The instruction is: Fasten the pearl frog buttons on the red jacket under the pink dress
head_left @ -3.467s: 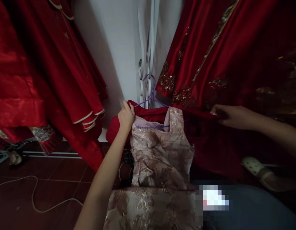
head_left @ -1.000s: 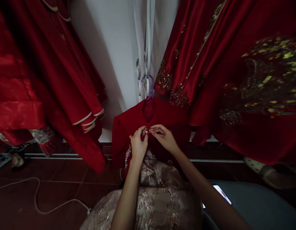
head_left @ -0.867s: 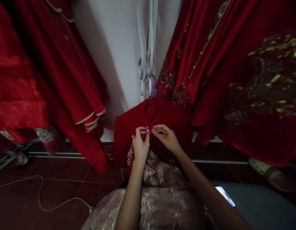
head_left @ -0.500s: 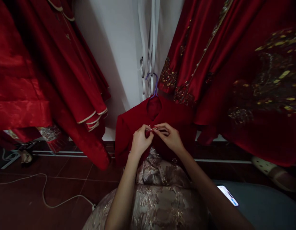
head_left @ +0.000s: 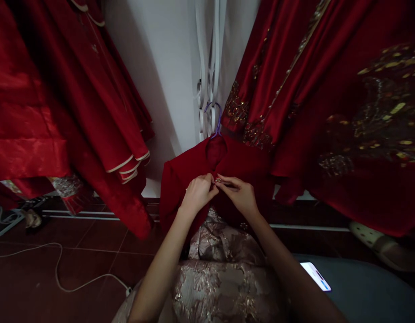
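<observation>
A dark red jacket (head_left: 249,163) with a round neck opening hangs before me on a purple hanger (head_left: 218,120). My left hand (head_left: 198,194) is closed in a pinch at the jacket's front edge, just below the neck. From the other side, my right hand (head_left: 241,194) pinches a small ornate button (head_left: 218,180) between thumb and forefinger. The fingertips of both hands nearly meet there, and the exact fastening is too small to make out. A second sparkling button (head_left: 243,226) shows lower on the jacket, beside my right forearm.
Red garments (head_left: 123,103) hang at left, and sequinned red ones (head_left: 369,112) at right. White scrolled metalwork (head_left: 212,58) holds the hanger. Shiny patterned fabric (head_left: 224,287) covers my lap. A lit phone (head_left: 315,276) lies on a grey surface (head_left: 369,287). A white cable (head_left: 59,273) crosses the tiled floor.
My left fingers have curled over closer to the button, with the hand turned more back-up. The right hand keeps its pinch. The view has shifted slightly.
</observation>
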`<state>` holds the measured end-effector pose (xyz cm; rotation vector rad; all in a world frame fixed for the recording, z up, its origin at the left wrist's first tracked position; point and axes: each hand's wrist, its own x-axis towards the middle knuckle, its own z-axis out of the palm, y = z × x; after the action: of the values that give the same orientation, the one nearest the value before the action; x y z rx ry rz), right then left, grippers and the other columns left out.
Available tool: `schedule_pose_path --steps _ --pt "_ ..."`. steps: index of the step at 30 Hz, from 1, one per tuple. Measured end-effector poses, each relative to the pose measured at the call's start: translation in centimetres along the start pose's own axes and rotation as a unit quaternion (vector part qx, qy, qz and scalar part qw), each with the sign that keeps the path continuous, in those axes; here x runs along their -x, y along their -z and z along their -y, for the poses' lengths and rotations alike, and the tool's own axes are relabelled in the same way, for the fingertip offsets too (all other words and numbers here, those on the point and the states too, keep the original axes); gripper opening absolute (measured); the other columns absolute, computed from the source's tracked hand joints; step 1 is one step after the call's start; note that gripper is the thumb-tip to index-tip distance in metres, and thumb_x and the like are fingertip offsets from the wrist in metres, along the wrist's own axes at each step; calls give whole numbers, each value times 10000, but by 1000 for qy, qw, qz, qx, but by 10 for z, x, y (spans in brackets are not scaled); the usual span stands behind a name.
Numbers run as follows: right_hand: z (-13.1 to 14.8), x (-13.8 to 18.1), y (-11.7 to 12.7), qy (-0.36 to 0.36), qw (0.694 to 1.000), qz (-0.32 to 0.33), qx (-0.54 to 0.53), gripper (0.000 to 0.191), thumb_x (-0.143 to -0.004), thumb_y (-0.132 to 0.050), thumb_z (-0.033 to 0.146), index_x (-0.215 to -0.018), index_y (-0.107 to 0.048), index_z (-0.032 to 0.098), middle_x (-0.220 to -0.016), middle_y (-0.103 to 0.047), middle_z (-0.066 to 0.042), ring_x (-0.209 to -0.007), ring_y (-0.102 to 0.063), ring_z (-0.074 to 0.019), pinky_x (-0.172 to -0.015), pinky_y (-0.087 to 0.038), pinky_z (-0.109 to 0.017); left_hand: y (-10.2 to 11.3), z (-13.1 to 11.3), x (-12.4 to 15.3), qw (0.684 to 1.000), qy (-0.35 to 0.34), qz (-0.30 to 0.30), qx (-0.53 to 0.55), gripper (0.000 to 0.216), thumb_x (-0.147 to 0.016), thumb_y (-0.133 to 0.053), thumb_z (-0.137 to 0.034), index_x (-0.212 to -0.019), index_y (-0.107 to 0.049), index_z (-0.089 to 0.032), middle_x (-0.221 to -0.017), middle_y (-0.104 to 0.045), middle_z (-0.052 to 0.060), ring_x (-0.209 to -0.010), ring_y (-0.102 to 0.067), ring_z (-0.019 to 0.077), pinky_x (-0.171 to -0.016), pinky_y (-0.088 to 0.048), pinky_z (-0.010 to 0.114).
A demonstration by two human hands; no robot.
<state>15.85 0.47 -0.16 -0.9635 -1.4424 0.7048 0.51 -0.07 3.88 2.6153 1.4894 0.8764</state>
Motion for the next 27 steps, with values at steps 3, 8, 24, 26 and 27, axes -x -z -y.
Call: schedule_pose_path --steps 3,8,24,26,27 --pt "-4 -2 -1 0 1000 -7 8 343 -685 -674 339 -993 -677 187 -985 -681 -64 -852 -659 -201 -783 -557 -344 -1 -2 1 999 -7 11 -38 108 -835 -434 -243 -890 -492 -170 -849 -601 68 -790 -584 185 -691 -440 260" --pt "-8 -9 -1 -5 999 12 34 358 -682 -665 314 -1015 -663 182 -973 -686 -61 -842 -660 -202 -779 -550 -351 -5 1 -2 999 -14 19 -44 142 -846 -424 -249 -923 -500 -158 -870 -604 91 -817 -587 207 -721 -446 292" --pt "-39 23 37 -66 937 132 317 198 -762 -519 385 -851 -558 213 -748 -602 -29 -672 -569 -161 -655 -441 -294 -57 7 56 867 181 58 461 422 -820 -502 -372 -1202 -442 -202 -1050 -566 68 -750 -560 98 -712 -483 266" --pt "-44 19 38 -67 950 135 274 193 -798 -461 385 -835 -545 215 -794 -606 -33 -719 -568 -161 -704 -440 -297 -56 11 59 888 173 78 418 362 -835 -473 -333 -1172 -475 -201 -938 -598 35 -752 -561 107 -782 -470 299" --pt "-47 17 38 -68 957 131 248 202 -804 -450 397 -829 -535 215 -806 -605 -31 -739 -565 -160 -727 -440 -297 -55 13 58 900 160 76 397 330 -840 -458 -305 -1151 -500 -206 -915 -604 28 -804 -562 121 -837 -452 320"
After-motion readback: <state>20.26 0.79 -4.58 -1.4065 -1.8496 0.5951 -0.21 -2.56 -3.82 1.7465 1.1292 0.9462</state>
